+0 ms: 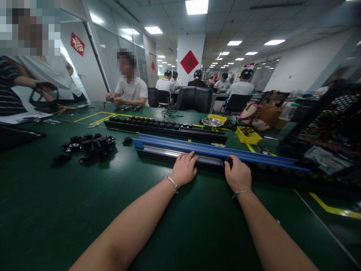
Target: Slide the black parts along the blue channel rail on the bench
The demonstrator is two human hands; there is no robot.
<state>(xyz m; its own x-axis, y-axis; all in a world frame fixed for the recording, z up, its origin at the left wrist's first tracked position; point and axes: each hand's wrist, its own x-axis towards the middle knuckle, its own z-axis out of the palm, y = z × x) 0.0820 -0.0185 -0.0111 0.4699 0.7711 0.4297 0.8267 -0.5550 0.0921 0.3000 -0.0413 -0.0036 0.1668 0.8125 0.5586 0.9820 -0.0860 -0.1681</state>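
A long black rail (158, 155) with a shiny metal channel lies across the green table, a blue rail (180, 143) along its far side. My left hand (184, 169) rests on the black rail with its fingers spread, holding nothing. Further right, my right hand (239, 175) closes round a small black part (228, 161) at the channel. Fingers partly cover that part, so its exact kind does not show. To the left lies a pile of similar-looking black parts (94, 146), with a single black part (127, 141) between the pile and the rails.
Behind the rails lies another black rail (169, 128) filled with black parts. A metal bowl (212, 122) and a yellow bin (248, 135) stand beyond. A dark perforated rack (324, 124) is at the right. One person (131, 92) sits across the table; others stand at the left.
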